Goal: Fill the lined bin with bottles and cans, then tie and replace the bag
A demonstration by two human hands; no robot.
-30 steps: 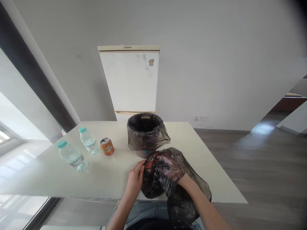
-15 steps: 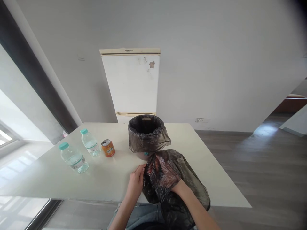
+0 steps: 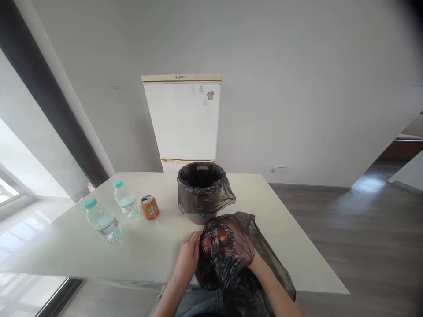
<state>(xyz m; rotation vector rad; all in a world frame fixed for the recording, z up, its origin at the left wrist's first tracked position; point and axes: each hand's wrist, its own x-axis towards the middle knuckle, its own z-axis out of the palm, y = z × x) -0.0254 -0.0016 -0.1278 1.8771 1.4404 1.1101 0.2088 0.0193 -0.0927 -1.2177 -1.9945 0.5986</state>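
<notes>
A thin, dark see-through plastic bag (image 3: pixel 244 286) lies bunched at the front of the table and hangs over its edge. My left hand (image 3: pixel 190 253) is closed, with its fingers pinching the bag's left side. My right hand (image 3: pixel 236 237) reaches inside the bag up to the wrist and shows dimly through the film. Its fingers look curled beside a red and orange thing (image 3: pixel 214 240), whose kind the creased film hides. Just beyond the bag stands a small trash bin (image 3: pixel 201 218), lined with another dark bag (image 3: pixel 205 200) folded over its rim.
To the left on the white table (image 3: pixel 148 251) stand an orange drink can (image 3: pixel 150 208) and two clear water bottles (image 3: pixel 104 222) with teal caps. A white refrigerator (image 3: pixel 183 121) is behind the table, against the grey wall (image 3: pixel 280 88).
My right hand has shifted inside the bag, and the red and orange thing shows more plainly through the film. My left hand keeps its hold. The whole view has tilted slightly.
</notes>
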